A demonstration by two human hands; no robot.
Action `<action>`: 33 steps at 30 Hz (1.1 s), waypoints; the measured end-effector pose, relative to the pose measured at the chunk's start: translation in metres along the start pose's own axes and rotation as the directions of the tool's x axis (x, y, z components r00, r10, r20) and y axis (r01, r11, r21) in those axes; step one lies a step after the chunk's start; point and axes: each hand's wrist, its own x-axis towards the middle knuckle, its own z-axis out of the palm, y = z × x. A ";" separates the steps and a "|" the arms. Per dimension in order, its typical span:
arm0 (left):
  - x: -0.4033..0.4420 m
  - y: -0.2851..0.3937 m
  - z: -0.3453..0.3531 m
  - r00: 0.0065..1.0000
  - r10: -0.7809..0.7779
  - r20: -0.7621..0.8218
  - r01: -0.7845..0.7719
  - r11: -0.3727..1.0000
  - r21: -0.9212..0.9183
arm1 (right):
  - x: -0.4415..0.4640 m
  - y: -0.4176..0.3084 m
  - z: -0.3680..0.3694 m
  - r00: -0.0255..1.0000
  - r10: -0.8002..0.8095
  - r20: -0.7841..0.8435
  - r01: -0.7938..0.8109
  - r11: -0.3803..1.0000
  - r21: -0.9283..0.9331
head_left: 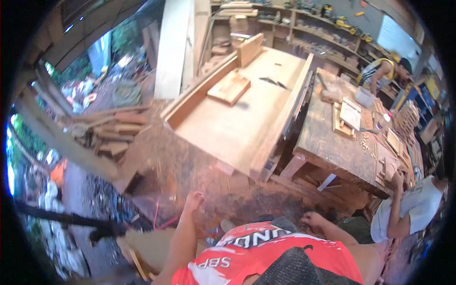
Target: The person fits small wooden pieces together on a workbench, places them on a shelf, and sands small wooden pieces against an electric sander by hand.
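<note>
My left hand (194,201) hangs in front of my body over the dusty floor, its fingers loosely bent and apart, with nothing seen in it. On the other side, my right hand (313,220) hangs low near the workbench, also empty, its fingers loosely curled but not closed. Ahead of both hands stands a table saw with a pale wooden top (223,137); neither hand touches it. A rectangular wooden board (229,87) lies on that top against the long wooden fence (202,90). A dark blade (273,82) sticks up to the right of the board.
To the right is a heavy workbench (318,142) with wooden frames (349,116), small wood pieces and a plastic tub (364,96). One person (408,209) works at its near end, another (377,73) at the far end. Scrap wood (116,133) is piled left; tool shelves (323,38) line the back.
</note>
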 end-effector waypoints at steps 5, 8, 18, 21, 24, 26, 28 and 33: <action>0.085 0.078 -0.117 0.994 0.108 -0.014 -0.107 0.993 0.042 | 0.085 -0.279 -0.158 0.870 -0.474 0.140 0.111 0.464 0.879; 0.134 0.075 -0.206 0.971 0.239 -0.026 -0.234 0.965 0.115 | 0.136 -0.395 -0.224 0.769 -0.636 0.061 0.369 0.520 0.771; 0.113 -0.179 -0.459 0.978 -0.036 -0.206 0.155 0.786 0.598 | 0.332 -0.703 -0.382 0.387 -0.694 -0.608 0.856 0.026 0.516; 0.164 -0.178 -0.487 0.971 -0.166 -0.172 0.236 0.782 0.577 | 0.353 -0.750 -0.401 0.283 -0.656 -0.700 0.918 -0.026 0.395; 0.224 -0.165 -0.532 0.984 -0.166 -0.069 0.174 0.776 0.606 | 0.372 -0.767 -0.358 0.500 -0.538 -0.678 0.865 0.275 0.420; 0.269 -0.152 -0.575 0.989 -0.147 0.013 0.105 0.763 0.638 | 0.381 -0.772 -0.300 0.644 -0.467 -0.606 0.754 0.521 0.401; 0.314 -0.130 -0.628 0.988 -0.128 0.084 0.039 0.743 0.668 | 0.382 -0.787 -0.235 0.780 -0.365 -0.509 0.597 0.680 0.427; 0.484 -0.033 -0.735 0.976 -0.071 0.206 -0.097 0.706 0.702 | 0.375 -0.807 -0.114 0.868 -0.217 -0.447 0.460 0.688 0.560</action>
